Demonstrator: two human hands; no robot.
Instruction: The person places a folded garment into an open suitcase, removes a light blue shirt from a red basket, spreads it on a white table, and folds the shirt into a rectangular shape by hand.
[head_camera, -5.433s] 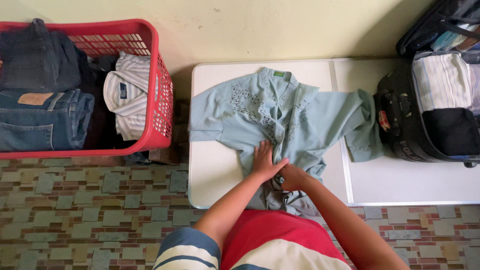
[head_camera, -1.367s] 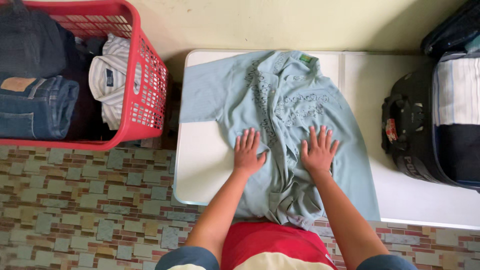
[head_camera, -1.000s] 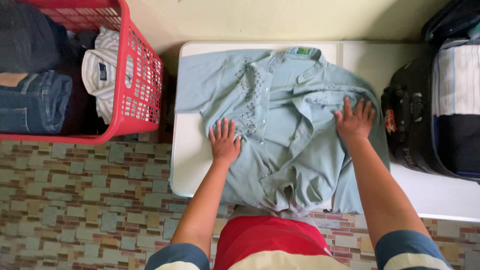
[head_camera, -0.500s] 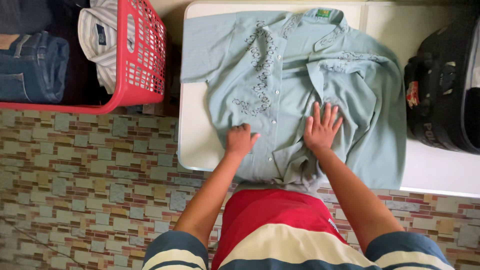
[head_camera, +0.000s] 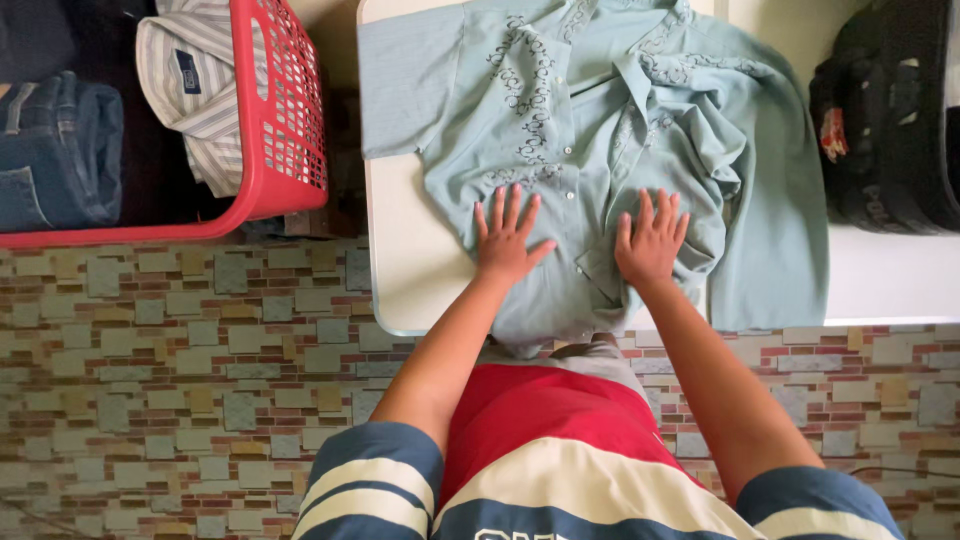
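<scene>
Here, shirt (head_camera: 590, 120) lies lengthwise — collar pointing away.

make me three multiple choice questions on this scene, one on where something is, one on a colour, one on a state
1. Where is the red basket?
A. left of the white table
B. on the table
C. behind the black suitcase

2. What colour is the shirt on the table?
A. dark navy
B. pale blue-green
C. bright yellow

3. How are the left hand and right hand placed?
A. both closed into fists in the air
B. one inside the basket
C. both flat on the shirt, fingers spread

Answers:
1 A: the basket stands past the table's left edge.
2 B: the cloth is a light blue-green with darker embroidery.
3 C: both palms press on the lower front of the shirt.
</scene>
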